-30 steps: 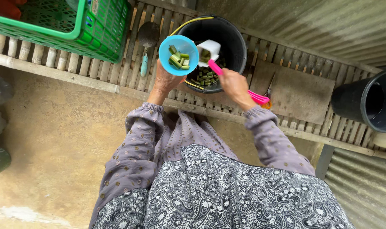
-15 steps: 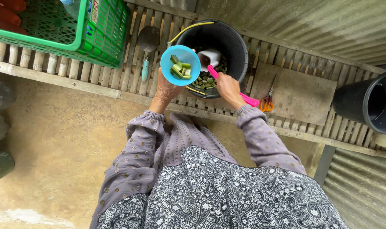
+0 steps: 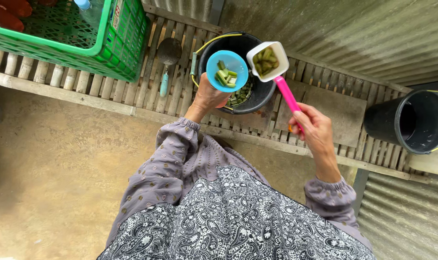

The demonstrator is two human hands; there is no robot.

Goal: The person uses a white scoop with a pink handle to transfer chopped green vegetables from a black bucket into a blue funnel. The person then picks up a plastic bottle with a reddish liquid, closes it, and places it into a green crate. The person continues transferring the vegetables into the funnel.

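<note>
Head view, contents listed left to right.

1. Green plastic lattice crate (image 3: 84,43), top left, standing on the slatted wooden bench (image 3: 132,91); a clear bottle with a blue cap (image 3: 86,7) stands inside it, and something red shows at its far left corner.
2. Dark round-bowled ladle with a pale blue-green handle (image 3: 167,60), lying flat on the slats just right of the crate.
3. Left hand (image 3: 208,96), sleeve in lilac dotted fabric, closed around the underside of a small round blue plastic bowl (image 3: 227,71). The bowl is held level over the left rim of item 4 and carries a few cut green vegetable pieces (image 3: 224,77).
4. Black round plastic bucket with a yellow wire handle (image 3: 264,89), standing on the bench against the corrugated metal wall (image 3: 349,33); more green pieces lie at its bottom.
5. White square-mouthed plastic scoop with a long pink handle (image 3: 267,61), raised above the bucket's right rim, just beside the blue bowl, filled with green pieces.
6. Right hand (image 3: 315,130), fingers wrapped around the lower end of the pink handle, near the bench's front edge.
7. Flat grey-brown board (image 3: 334,110), lying on the slats right of the bucket.
8. Second black bucket with a yellow handle (image 3: 411,123), far right, well apart from the first.
</note>
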